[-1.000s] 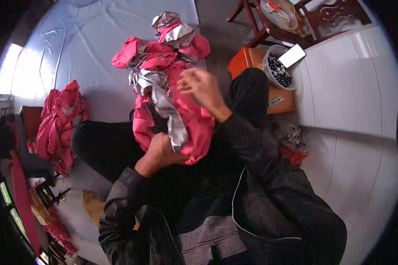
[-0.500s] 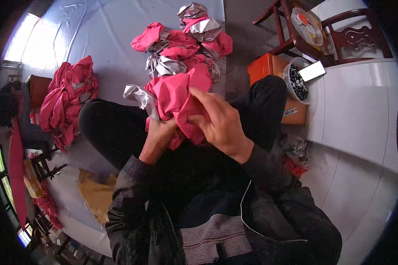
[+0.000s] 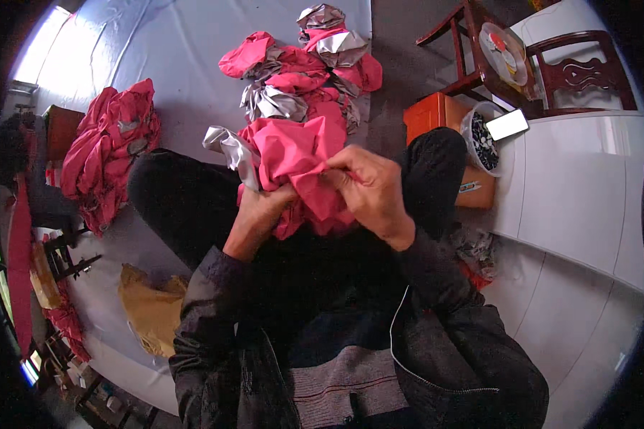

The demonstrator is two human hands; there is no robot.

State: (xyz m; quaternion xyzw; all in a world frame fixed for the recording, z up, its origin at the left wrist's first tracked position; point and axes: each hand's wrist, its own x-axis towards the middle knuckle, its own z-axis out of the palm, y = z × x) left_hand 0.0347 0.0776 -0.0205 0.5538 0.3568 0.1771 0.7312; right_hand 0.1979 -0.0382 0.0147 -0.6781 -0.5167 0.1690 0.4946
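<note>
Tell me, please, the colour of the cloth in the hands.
The cloth is pink, with a silvery part at left; see the head view.

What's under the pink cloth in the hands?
The left hand holds the pink cloth from its near left side, most fingers hidden by it. Dark trousers show beside it; whatever lies beneath its middle is covered.

Glare on blue-grey sheet (image 3: 172, 64), upper left — black corners, bent edges
</note>
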